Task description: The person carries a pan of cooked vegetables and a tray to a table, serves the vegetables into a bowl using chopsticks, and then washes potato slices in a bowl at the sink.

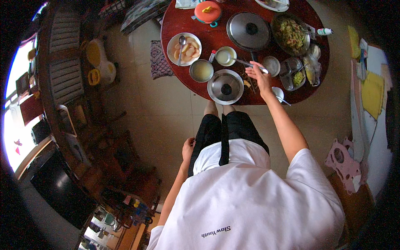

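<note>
My right hand (262,78) is over the round red table, with the metal handle of a ladle (242,61) between its fingers. The ladle's head is in a small bowl of pale liquid (223,57). Beside that bowl is a metal bowl of yellowish liquid (201,71). Nearest me is a white bowl with a glass lid (225,87). A small grey bowl (271,66) lies just right of my fingers. My left hand (188,146) hangs beside my left thigh, away from the table; its fingers are partly hidden.
The table (184,22) also bears a bowl of sliced food with a spoon (187,51), a lidded pan (239,28), a vegetable dish (290,34), an orange-lidded pot (207,12), a divided metal tray (289,79) and a small white bowl (277,92). A patterned stool (159,59) stands left.
</note>
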A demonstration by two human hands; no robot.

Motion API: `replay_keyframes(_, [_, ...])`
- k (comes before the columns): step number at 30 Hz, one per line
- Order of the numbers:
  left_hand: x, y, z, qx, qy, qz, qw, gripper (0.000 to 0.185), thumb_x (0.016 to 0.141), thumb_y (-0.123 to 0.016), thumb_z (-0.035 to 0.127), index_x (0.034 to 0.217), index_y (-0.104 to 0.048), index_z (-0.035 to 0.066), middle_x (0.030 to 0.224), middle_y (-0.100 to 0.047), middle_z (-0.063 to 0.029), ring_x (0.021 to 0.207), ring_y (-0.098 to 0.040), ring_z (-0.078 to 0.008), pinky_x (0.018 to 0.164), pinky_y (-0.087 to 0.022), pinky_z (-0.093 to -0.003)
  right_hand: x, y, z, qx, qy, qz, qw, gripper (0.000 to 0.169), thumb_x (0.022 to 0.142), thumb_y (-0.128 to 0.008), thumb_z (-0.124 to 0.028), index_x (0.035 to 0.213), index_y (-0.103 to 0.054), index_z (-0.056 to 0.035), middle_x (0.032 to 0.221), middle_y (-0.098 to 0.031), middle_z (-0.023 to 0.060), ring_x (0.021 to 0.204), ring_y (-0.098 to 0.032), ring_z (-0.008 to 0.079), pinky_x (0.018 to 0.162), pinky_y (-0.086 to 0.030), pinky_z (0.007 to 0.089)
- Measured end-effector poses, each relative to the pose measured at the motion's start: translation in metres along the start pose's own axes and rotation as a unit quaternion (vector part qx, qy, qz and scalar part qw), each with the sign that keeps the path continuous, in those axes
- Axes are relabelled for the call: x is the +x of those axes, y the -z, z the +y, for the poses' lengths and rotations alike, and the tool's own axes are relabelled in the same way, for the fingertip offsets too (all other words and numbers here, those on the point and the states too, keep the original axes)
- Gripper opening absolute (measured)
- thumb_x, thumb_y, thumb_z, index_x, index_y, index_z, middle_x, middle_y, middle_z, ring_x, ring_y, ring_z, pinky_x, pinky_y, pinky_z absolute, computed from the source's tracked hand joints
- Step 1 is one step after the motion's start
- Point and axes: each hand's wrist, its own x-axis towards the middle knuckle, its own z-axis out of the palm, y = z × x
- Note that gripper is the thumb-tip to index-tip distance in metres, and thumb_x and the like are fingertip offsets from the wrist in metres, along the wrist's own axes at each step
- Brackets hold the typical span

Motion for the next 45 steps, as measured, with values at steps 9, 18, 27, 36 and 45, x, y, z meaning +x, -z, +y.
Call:
replay_keyframes(9, [0.002, 0.004, -0.001, 0.008, 0.016, -0.015, 1.0, 0.027, 0.084, -0.058, 0.024, 0.107, -0.058, 0.008, 0.103, -0.063, -0.0083, 0.096, -0.059, -0.0217, 0.079, -0.046, -0.0302, -0.011, -0.006, 0.014, -0.145, 0.17, -0.002, 0.975, 0.025, 0.091, -0.049, -0.015, 0.113, -0.055, -0.003, 0.1, -0.062, 0.0094, 0.092, -0.059, 0.0159, 0.08, -0.046, 0.0269])
replay_keyframes(18, [0.003, 0.001, -0.006, 0.001, 0.013, -0.021, 1.0, 0.027, 0.085, -0.057, 0.022, 0.108, -0.057, 0.008, 0.105, -0.062, -0.0083, 0.097, -0.059, -0.0217, 0.08, -0.045, -0.03, -0.027, -0.007, 0.006, -0.328, 0.282, -0.028, 0.901, 0.024, 0.089, -0.048, -0.01, 0.112, -0.056, -0.0053, 0.107, -0.06, 0.0145, 0.097, -0.058, 0.0282, 0.082, -0.046, 0.0333])
replay_keyframes(27, [-0.001, 0.002, -0.002, 0.006, 0.01, -0.015, 1.0, 0.029, 0.083, -0.059, 0.023, 0.109, -0.057, 0.01, 0.104, -0.062, -0.0092, 0.096, -0.059, -0.024, 0.08, -0.046, -0.0324, -0.032, -0.003, 0.015, -0.325, 0.258, -0.026, 0.91, 0.025, 0.09, -0.048, -0.012, 0.113, -0.055, -0.0031, 0.107, -0.06, 0.014, 0.096, -0.058, 0.0277, 0.083, -0.045, 0.0325])
replay_keyframes(36, [-0.002, 0.003, 0.005, 0.014, 0.028, -0.027, 0.999, 0.032, 0.083, -0.059, 0.024, 0.112, -0.057, 0.01, 0.105, -0.062, -0.0098, 0.095, -0.06, -0.0237, 0.08, -0.046, -0.0326, -0.023, -0.012, 0.011, 0.138, -0.045, 0.075, 0.987, 0.036, 0.093, -0.045, -0.026, 0.118, -0.048, -0.0001, 0.101, -0.061, 0.0162, 0.092, -0.061, 0.0216, 0.082, -0.049, 0.0314])
replay_keyframes(45, [-0.004, 0.001, 0.01, 0.004, -0.031, 0.013, 0.999, 0.026, 0.085, -0.056, 0.022, 0.101, -0.058, 0.001, 0.095, -0.061, -0.0157, 0.084, -0.061, -0.0263, 0.073, -0.048, -0.0342, -0.04, -0.035, 0.024, 0.177, -0.171, -0.012, 0.969, 0.039, 0.09, -0.045, -0.035, 0.106, -0.045, 0.0002, 0.097, -0.061, 0.0161, 0.086, -0.062, 0.0212, 0.078, -0.051, 0.0325])
